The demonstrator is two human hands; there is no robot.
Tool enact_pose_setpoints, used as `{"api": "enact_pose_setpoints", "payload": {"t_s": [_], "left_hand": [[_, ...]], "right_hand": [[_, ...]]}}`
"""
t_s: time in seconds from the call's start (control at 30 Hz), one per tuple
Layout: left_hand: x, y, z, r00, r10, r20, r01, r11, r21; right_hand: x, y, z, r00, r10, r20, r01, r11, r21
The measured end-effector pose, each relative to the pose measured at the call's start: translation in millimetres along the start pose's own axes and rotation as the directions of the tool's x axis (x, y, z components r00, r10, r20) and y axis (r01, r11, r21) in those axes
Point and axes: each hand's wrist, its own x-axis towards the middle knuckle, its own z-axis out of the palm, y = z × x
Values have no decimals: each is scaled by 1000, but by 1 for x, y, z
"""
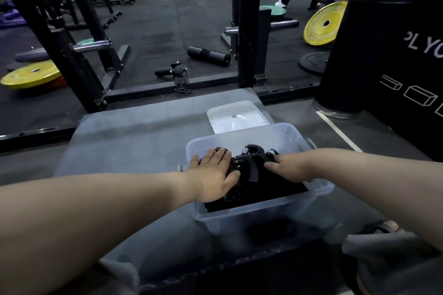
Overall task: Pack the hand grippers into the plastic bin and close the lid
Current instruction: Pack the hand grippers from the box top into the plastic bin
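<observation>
The black hand grippers with metal springs lie in a heap inside the clear rectangular plastic bin. They fill mostly the near part of the bin. The heap is dark, so the single grippers are hard to separate and I cannot count them. Only the one on top shows clearly its coiled spring and its curved handles.

The left hand lies flat on the left part of the heap, with straight fingers spread over the handles. It presses or rests on them and holds nothing. The right hand lies on the right part of the heap. Its fingers go down among the grippers and are partly hidden there, so I cannot tell whether it grips one or only touches. The top gripper sits between the two hands.

The bin is without cover. The clear flat plastic lid lies just behind the bin, and the bin's far wall hides the lid's near edge. Both stand on a grey padded box. Beyond the bin stands a black steel rack. Behind the rack, a black foam cylinder lies on the dark floor. Far to the right behind the bin, a yellow round weight plate leans.
</observation>
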Motion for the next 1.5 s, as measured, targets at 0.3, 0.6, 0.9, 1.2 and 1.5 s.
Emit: {"api": "enact_pose_setpoints", "payload": {"t_s": [0.3, 0.6, 0.9, 1.2, 1.5], "left_hand": [[-6, 9, 4, 1000, -16, -18, 16, 999, 32], [-17, 0, -16, 996, -35, 81, 35, 999, 9], [-76, -36, -4, 994, 46, 94, -56, 993, 101], [-71, -34, -33, 995, 90, 50, -101, 944, 316], [-29, -42, -6, 982, -145, -123, 153, 987, 58]], "right_hand": [[-15, -30, 30, 995, -43, -92, 43, 999, 1], [-22, -36, 17, 982, -102, -156, 95, 994, -50], [-62, -40, 18, 983, -145, -109, 123, 976, -180], [-67, -48, -22, 982, -179, -57, 149, 929, -337], [-27, -33, -3, 962, -268, -56, 251, 945, -209]]}}
